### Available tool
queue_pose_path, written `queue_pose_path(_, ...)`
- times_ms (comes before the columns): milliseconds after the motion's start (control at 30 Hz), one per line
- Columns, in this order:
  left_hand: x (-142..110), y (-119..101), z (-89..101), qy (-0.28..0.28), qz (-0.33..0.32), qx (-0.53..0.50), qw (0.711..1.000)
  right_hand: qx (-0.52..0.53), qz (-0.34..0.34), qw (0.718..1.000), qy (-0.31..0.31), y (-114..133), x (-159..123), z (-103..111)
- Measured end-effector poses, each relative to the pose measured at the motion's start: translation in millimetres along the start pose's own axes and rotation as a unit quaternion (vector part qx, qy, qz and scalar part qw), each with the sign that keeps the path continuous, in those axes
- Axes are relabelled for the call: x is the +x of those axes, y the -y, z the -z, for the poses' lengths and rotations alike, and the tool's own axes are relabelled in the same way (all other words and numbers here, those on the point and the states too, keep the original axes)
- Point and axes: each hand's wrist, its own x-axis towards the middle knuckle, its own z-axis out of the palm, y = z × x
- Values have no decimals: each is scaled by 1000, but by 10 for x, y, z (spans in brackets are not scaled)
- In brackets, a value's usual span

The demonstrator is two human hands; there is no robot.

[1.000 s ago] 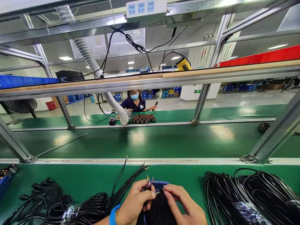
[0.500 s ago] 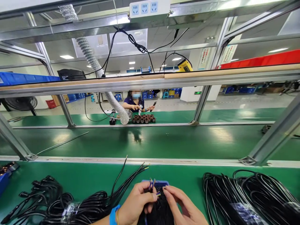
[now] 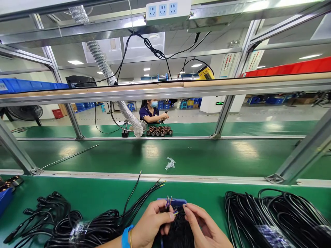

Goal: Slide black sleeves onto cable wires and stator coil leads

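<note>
My left hand (image 3: 151, 224), with a blue wristband, is closed round a bundle of black cables (image 3: 177, 232) whose coloured stripped wire ends (image 3: 168, 201) stick up past my thumb. My right hand (image 3: 201, 224) pinches one thin wire end (image 3: 176, 213) of the same bundle between thumb and forefinger. Both hands sit at the bottom centre, over a blue object (image 3: 176, 200) lying on the green bench.
Black cable bundles lie at the left (image 3: 64, 224) and right (image 3: 274, 217). A green conveyor belt (image 3: 207, 155) carries a small clear scrap (image 3: 170, 163). Across it a person (image 3: 151, 112) works beside a flexible duct (image 3: 129, 119) and a tray of small dark parts (image 3: 159, 130).
A small clear scrap has appeared on the belt in front of me. My hands hold the bundle in about the same place. The person opposite has shifted their hands.
</note>
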Motion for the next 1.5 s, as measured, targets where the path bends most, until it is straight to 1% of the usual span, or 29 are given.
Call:
queue_pose_path(100, 1, 6, 1, 1, -1, -5, 1000, 4, 2, 1000, 1, -22, -20, -28)
queue_pose_path(233, 15, 38, 13, 2, -10, -9, 1000, -19, 34, 999, 37, -41, -34, -65)
queue_pose_path(300, 25, 60, 22, 4, -18, -5, 1000, -36, 68, 995, 63, -29, -5, -53)
queue_pose_path(467, 26, 76, 29, -4, -19, 5, 1000, -74, 144, 982, 93, 49, 133, 54)
queue_pose_path(567, 9, 53, 19, -15, -12, 8, 1000, -95, 191, 969, 128, 80, 190, 105)
queue_pose_path(667, -9, 21, 2, -20, -2, 11, 1000, -100, 232, 957, 145, 94, 206, 113)
queue_pose_path(833, -22, -12, -12, -25, 7, 10, 1000, -102, 267, 946, 152, 125, 210, 96)
queue_pose_path(967, -14, 12, -3, -27, 9, 9, 1000, -106, 289, 936, 170, 151, 238, 117)
queue_pose_path(1100, -5, 40, 12, -29, 6, 8, 1000, -103, 311, 929, 170, 169, 256, 114)
queue_pose_path(1233, -7, 25, 17, -19, 2, 5, 1000, -112, 304, 931, 168, 181, 263, 89)
queue_pose_path(1333, -11, 24, 18, -17, -1, 7, 1000, -112, 298, 932, 172, 184, 293, 112)
queue_pose_path(1400, -2, 53, 28, -15, 0, 7, 1000, -128, 314, 920, 197, 182, 333, 156)
queue_pose_path(1500, 39, 142, 65, 5, -1, 6, 1000, -185, 376, 879, 227, 168, 387, 217)
